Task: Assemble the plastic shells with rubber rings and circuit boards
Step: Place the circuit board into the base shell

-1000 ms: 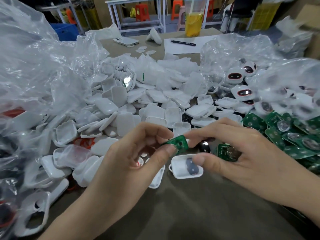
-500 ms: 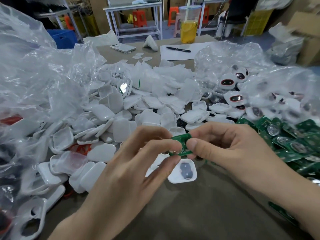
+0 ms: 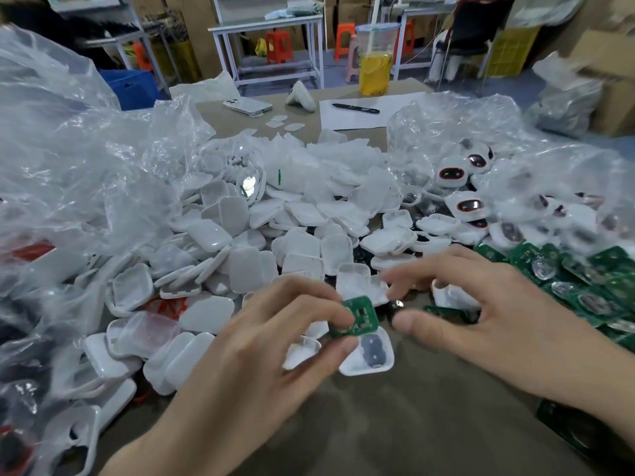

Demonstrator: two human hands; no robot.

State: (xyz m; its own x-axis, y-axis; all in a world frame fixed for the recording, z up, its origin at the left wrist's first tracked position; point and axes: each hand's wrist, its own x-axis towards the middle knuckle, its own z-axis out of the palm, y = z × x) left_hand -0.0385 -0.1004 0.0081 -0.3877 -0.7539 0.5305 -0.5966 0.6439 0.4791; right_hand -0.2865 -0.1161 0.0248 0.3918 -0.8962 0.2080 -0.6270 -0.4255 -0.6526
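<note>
One open white shell lies on the brown bench, with a dark oval piece inside it. Just over the shell, the left hand pinches a small green board between thumb and fingers. The marks on the board are too small to read. Right of the shell, the right hand is spread wide and holds nothing; its fingers are blurred. Nearer and right of the shell, a dark green thing is half hidden by the right arm. Left of and behind the shell is a big pile of white shells. Right of the shell lie more boards, some under a clear bag. Far behind the shell are a phone, a pen on paper, and a cup of yellow drink.
</note>
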